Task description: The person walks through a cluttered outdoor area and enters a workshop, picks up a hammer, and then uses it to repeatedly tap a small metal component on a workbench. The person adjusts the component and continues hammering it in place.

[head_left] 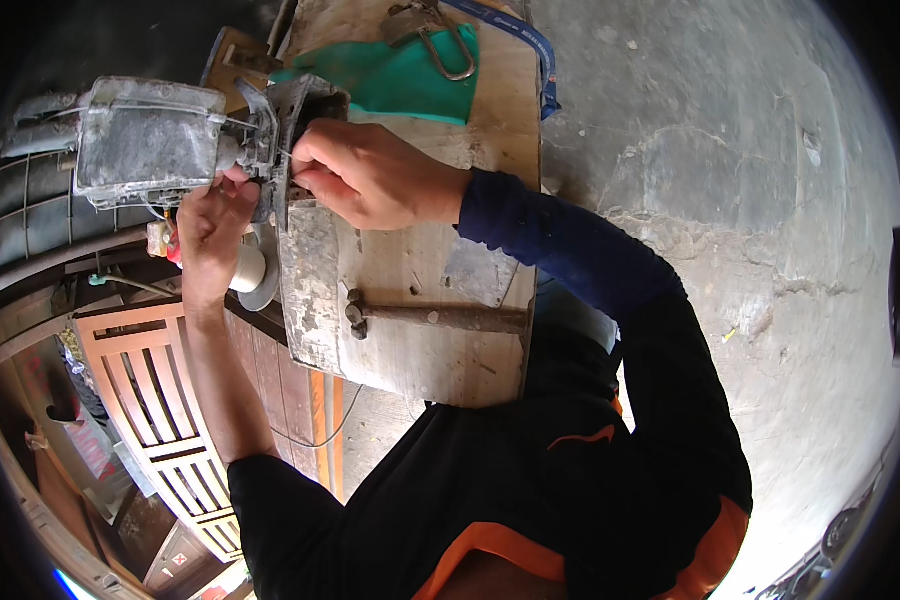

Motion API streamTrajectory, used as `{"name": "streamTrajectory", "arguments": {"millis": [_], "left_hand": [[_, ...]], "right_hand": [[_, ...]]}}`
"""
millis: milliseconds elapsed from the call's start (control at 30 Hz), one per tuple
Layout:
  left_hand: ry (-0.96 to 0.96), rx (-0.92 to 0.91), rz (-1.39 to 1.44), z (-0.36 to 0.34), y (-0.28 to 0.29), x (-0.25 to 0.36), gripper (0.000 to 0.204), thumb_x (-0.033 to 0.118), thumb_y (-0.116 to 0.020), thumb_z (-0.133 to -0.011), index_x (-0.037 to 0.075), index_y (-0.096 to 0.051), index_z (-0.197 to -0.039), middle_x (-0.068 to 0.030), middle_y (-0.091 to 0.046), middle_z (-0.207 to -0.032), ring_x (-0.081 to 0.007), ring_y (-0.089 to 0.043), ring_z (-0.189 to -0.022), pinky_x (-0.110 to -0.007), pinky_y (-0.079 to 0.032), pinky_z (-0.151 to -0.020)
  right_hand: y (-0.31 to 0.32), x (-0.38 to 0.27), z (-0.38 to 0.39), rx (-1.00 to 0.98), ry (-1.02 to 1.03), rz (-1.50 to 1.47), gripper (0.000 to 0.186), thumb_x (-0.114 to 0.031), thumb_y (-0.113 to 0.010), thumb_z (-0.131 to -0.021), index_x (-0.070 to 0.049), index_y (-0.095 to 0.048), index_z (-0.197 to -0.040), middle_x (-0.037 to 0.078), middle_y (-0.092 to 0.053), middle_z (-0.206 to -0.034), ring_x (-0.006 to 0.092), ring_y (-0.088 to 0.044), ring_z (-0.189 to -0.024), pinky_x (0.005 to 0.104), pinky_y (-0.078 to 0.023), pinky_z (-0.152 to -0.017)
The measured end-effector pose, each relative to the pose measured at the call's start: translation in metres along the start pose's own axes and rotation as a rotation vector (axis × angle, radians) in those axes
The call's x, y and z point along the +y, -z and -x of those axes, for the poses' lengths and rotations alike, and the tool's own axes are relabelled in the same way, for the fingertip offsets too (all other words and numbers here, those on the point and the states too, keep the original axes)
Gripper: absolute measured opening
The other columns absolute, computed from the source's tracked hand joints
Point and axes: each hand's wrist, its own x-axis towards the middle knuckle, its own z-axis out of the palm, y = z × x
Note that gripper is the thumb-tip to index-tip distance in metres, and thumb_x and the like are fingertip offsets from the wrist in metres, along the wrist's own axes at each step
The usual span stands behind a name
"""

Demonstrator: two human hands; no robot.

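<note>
A worn grey metal machine with a box-shaped housing (150, 135) juts past the far left end of the wooden bench (400, 350). Beneath its inner end, my left hand (213, 225) is closed, fingertips pinched against the metal; whatever they hold is hidden. My right hand (375, 175) reaches in from the right, thumb and forefinger pinched together beside the upright metal plate (286, 150). A thin, pale strand seems to run from that pinch, but it is too small to name. Both hands work on either side of the plate, close together.
A hammer (440, 318) lies across the bench nearer me. Behind my right hand are a green cloth (400, 85), a U-shaped metal piece (452, 65) and a blue curved strip (510, 28). A white spool (249, 270) sits below the bench's left edge, above slatted wood (145, 390).
</note>
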Motion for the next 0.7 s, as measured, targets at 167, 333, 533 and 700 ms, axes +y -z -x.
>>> {"name": "streamTrajectory", "arguments": {"millis": [167,333,533,700], "left_hand": [[0.043,0.057,-0.097,-0.004,-0.002,0.003,0.006,-0.003,-0.061,-0.086,0.0,-0.057,-0.09,-0.005,-0.059,-0.09,-0.0097,-0.049,-0.082,-0.022,-0.039,-0.07],[0.051,0.059,-0.112,-0.001,-0.003,0.002,0.006,-0.003,-0.059,-0.087,-0.001,-0.058,-0.092,0.0002,-0.056,-0.082,-0.0042,-0.047,-0.075,-0.017,-0.036,-0.064],[-0.074,-0.029,-0.003,-0.011,-0.007,-0.003,0.013,-0.007,-0.056,-0.088,-0.002,-0.052,-0.1,-0.0005,-0.053,-0.089,-0.0035,-0.046,-0.075,-0.015,-0.036,-0.065],[-0.119,-0.031,-0.054,-0.016,-0.009,-0.005,0.018,-0.007,-0.056,-0.087,-0.002,-0.052,-0.104,-0.0017,-0.053,-0.091,-0.0059,-0.047,-0.078,-0.017,-0.038,-0.065]], "right_hand": [[0.001,0.0,-0.001,0.026,-0.04,-0.049,0.008,-0.003,-0.058,-0.085,-0.002,-0.052,-0.09,0.012,-0.056,-0.076,0.0261,-0.055,-0.066,0.0338,-0.043,-0.058],[0.004,-0.009,0.0,-0.081,-0.178,-0.095,0.01,-0.008,-0.058,-0.089,-0.001,-0.053,-0.092,0.011,-0.057,-0.075,0.0223,-0.055,-0.062,0.0315,-0.043,-0.056],[0.005,-0.009,0.004,0.052,-0.173,0.012,0.011,-0.008,-0.06,-0.088,0.001,-0.055,-0.092,0.016,-0.06,-0.079,0.028,-0.061,-0.07,0.0341,-0.047,-0.062],[0.007,-0.01,0.002,0.003,-0.411,-0.27,0.016,-0.014,-0.06,-0.091,0.002,-0.059,-0.093,0.003,-0.058,-0.072,0.0077,-0.051,-0.06,0.0236,-0.041,-0.053]]}}
